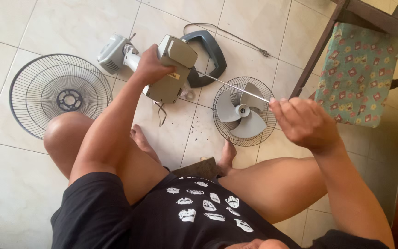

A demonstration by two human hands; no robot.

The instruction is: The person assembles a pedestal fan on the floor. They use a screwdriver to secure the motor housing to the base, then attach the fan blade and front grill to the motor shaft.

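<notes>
Left hand [150, 64]: grips grey fan body [171, 69].
Right hand [300, 122]: pinches thin metal rod [231, 85].
Floor: rear grille [33, 83], blade [242, 110].

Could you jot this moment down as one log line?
left hand: grips grey plastic fan housing | right hand: holds thin metal rod | floor: round wire grille, grey fan blade

The floor [14, 184] is glossy pale ceramic tile with dark grout lines; the fan housing [171, 69] is matt grey plastic, scuffed in places; the rod [231, 85] looks like thin bright metal; the two grilles [38, 87] are fine wire; the blade [242, 110] is smooth grey plastic; the chair cushion [355, 69] is patterned cloth on a dark wooden frame.
</notes>
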